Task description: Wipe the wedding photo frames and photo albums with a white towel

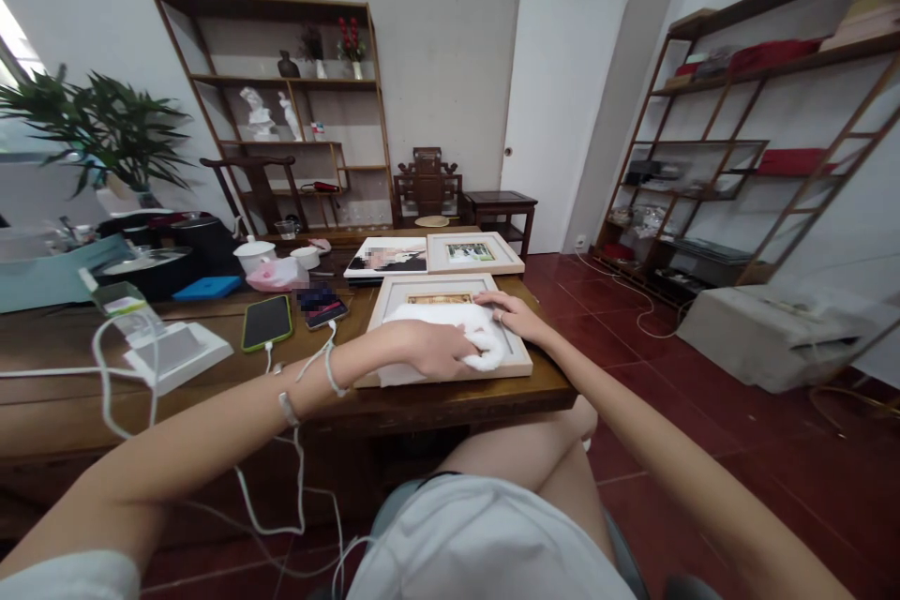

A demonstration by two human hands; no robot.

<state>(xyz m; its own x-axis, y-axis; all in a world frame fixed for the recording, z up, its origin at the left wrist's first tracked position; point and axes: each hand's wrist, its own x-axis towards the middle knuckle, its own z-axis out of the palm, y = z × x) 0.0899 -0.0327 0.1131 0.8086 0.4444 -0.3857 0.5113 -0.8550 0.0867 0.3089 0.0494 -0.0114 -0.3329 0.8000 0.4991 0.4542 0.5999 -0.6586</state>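
Note:
A light wooden picture frame point(394, 295) lies flat on the right end of the dark wooden table point(211, 328). My left hand point(432, 349) is closed on a white cloth point(485, 342) and presses it onto the frame's glass. Beside it, my right hand point(512, 312) rests on the frame's right side with its fingers flat and spread, touching the cloth's far edge. Behind it lie a second framed picture point(472, 253) and a dark photo print point(386, 258).
A green-cased phone point(267, 322) on a white cable, another phone point(324, 309), a white stand point(175, 352), a white lidded cup point(254, 254) and a pink bag point(277, 274) lie to the left. Shelves line the back and right walls. A grey printer point(766, 333) sits on the red floor.

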